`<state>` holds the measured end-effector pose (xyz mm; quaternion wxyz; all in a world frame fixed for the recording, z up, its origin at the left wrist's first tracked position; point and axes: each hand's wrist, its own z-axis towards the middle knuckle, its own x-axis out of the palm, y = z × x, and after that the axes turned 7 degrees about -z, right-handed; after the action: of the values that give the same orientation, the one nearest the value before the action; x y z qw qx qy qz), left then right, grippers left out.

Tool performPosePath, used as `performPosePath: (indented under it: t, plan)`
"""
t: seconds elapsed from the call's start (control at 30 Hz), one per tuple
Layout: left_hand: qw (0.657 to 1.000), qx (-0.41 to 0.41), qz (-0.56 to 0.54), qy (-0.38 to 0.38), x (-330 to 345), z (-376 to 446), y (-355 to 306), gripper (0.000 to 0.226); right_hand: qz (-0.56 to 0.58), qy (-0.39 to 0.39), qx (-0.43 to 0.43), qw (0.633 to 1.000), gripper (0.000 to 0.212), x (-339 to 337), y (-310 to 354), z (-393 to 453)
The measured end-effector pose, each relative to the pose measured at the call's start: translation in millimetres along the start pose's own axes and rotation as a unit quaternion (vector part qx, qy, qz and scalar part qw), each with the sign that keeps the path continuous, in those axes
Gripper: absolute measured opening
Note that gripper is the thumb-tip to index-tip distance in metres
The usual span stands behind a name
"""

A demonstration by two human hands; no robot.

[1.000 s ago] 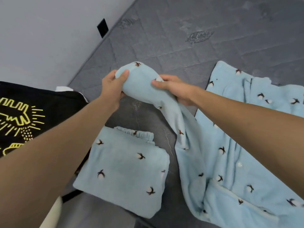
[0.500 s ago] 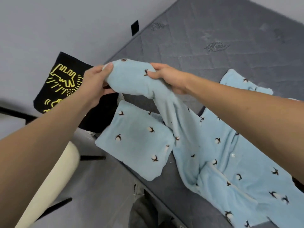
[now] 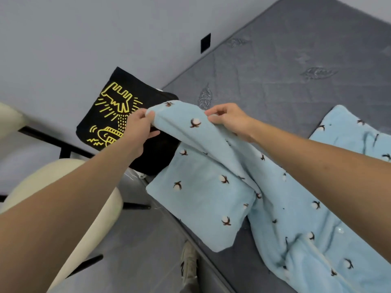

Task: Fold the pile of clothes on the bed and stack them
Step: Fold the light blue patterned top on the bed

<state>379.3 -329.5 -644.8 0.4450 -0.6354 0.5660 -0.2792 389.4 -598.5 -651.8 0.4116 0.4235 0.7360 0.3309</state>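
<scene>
One piece folded, the pyjama top only begun.

The bed fills the upper right and centre of the frame, and the blue pyjama top lies spread across its lower right, buttons up and not yet folded. Left of it, at the bed's near edge, a matching piece sits folded into a neat block, so that one looks done; the black printed cloth behind it, centre left, may be folded too, though its far side is hidden. The sleeve is lifted at mid-frame: the left hand pinches its end, the right hand pinches it further along. By my reckoning, sleeves, body folds and stacking all remain.
</scene>
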Motion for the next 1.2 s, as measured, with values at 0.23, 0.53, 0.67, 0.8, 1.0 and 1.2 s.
performPosePath:
  t: [0.23, 0.53, 0.67, 0.8, 1.0, 1.2]
  plan:
    - [0.995, -0.082, -0.010, 0.051, 8.2, 43.7, 18.7, 0.041, -0.106, -0.069, -0.037, 0.991, 0.024, 30.2, -24.0, 51.5]
    - [0.983, 0.128, 0.132, 0.003, 4.2, 76.5, 30.9, 0.016, -0.117, -0.079, 0.000, 0.990, 0.015, 37.9, -34.9, 91.4]
    - [0.984, 0.114, 0.139, 0.009, 15.2, 84.7, 32.4, 0.035, -0.127, -0.053, -0.003, 0.990, 0.014, 44.9, -38.1, 92.8]
    - [0.980, 0.118, 0.162, 0.022, 24.0, 89.9, 27.2, 0.030, -0.042, -0.007, 0.025, 0.999, 0.026, 50.8, -36.9, 90.3]
    - [0.968, 0.146, 0.166, 0.122, 32.7, 86.5, 17.5, 0.024, -0.053, -0.055, -0.023, 0.997, 0.015, 54.8, -31.3, 91.5]
    - [0.972, 0.144, 0.143, 0.117, 40.8, 74.3, 18.3, 0.022, -0.091, -0.117, -0.019, 0.989, 0.035, 56.6, -40.7, 88.1]
